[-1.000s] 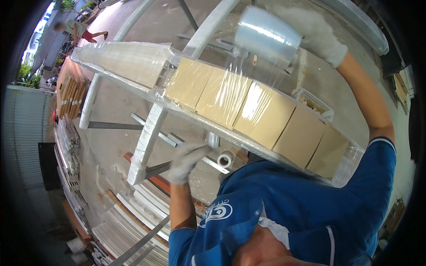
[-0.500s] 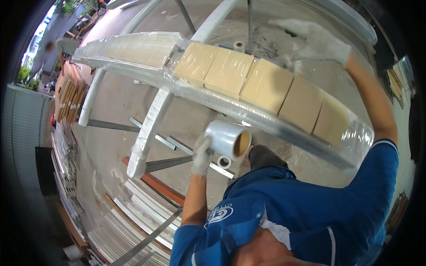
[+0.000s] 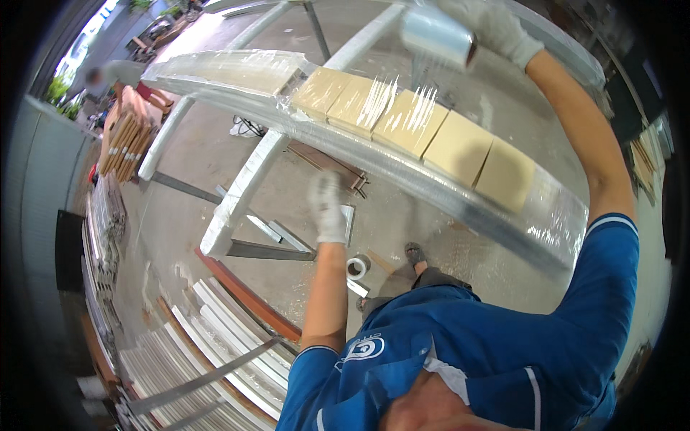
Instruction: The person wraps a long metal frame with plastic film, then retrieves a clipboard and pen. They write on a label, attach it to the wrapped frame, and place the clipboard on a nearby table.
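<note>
My right hand (image 3: 503, 32), in a white work glove, grips a roll of clear stretch film (image 3: 435, 34) on the far side of a long wrapped bundle (image 3: 445, 185). Both the hand and the roll are smeared by motion. The bundle lies slanting across in front of me, with pale yellow blocks (image 3: 410, 123) in a row on top and shiny film over them. On the near side, my gloved left hand (image 3: 328, 208) is raised beside the bundle, apart from it. Nothing shows in that hand, and its fingers are too blurred to read.
White-wrapped rack arms (image 3: 248, 190) carry the bundle. A smaller roll (image 3: 358, 266) lies on the floor near my feet, by metal bars (image 3: 291, 235). Long profiles (image 3: 215, 337) are stacked at lower left. Another person (image 3: 122, 75) stands beyond a stack of boards (image 3: 128, 147).
The film roll has passed from my left hand on the near side to my right hand on the far side. My left hand, now without the roll, has risen slightly.
</note>
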The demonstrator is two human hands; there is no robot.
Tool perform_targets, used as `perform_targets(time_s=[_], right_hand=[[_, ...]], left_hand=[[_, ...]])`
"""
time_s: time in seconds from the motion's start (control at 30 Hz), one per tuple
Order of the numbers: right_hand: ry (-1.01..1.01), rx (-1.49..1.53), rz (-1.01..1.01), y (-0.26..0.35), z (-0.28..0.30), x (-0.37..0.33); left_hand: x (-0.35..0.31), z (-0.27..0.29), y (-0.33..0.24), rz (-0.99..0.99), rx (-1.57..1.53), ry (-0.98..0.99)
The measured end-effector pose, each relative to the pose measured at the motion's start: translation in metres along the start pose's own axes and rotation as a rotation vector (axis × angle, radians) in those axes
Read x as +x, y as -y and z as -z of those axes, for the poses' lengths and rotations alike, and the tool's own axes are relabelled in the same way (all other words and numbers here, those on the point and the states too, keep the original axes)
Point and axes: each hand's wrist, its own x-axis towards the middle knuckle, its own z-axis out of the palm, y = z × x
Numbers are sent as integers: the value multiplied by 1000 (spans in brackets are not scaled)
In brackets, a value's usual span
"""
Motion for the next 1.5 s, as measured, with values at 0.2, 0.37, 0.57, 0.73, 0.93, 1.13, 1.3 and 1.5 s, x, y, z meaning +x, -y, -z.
perform_targets(time_s=[0.2,0.37,0.57,0.73,0.93,1.13,1.3,1.5], right_hand=[[879,402,39,62,-117,-120],[1098,754,-26,120,-115,-127],[355,1255,-245,51,-8,-50],[15,1342,293,98,76,-22],[-457,524,128,6,8,-52],[473,162,3,34,-113,-132],[906,954,-146,111,-141,-174],[531,1400,-573,41,-82,-119]], left_hand=[[18,-118,168,22,106,301],[11,-111,148,17,179,334],[-106,10,-30,138,-122,203],[-104,-52,-126,-319,-140,228],[-49,-93,-102,-732,-147,-59],[-13,-92,68,255,-41,-58],[-18,-95,161,-63,182,246],[-73,-32,87,229,-135,328]])
